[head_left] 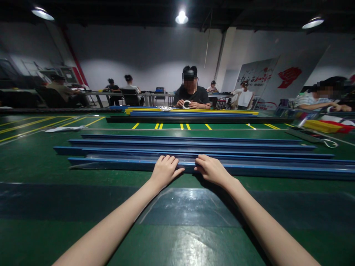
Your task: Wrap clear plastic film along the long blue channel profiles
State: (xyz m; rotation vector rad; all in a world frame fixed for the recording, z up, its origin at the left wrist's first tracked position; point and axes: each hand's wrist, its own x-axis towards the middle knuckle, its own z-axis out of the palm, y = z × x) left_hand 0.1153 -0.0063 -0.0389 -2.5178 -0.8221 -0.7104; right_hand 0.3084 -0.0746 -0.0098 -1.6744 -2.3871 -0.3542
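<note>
A long blue channel strip lies crosswise on the green table, nearest to me. My left hand grips it near the middle, fingers over its top edge and thumb along the front side. A short way to the right, my right hand holds the same strip, its fingers curled over the edge. Several more blue strips lie behind it, roughly parallel. Between my forearms and beyond them, a clear plastic sheet lies flat across the table.
Further back are a black strip and a yellow strip. A person opposite holds a white ring-shaped roll. To the right are a yellow tray and a grey box with a cord. The green table has yellow lines.
</note>
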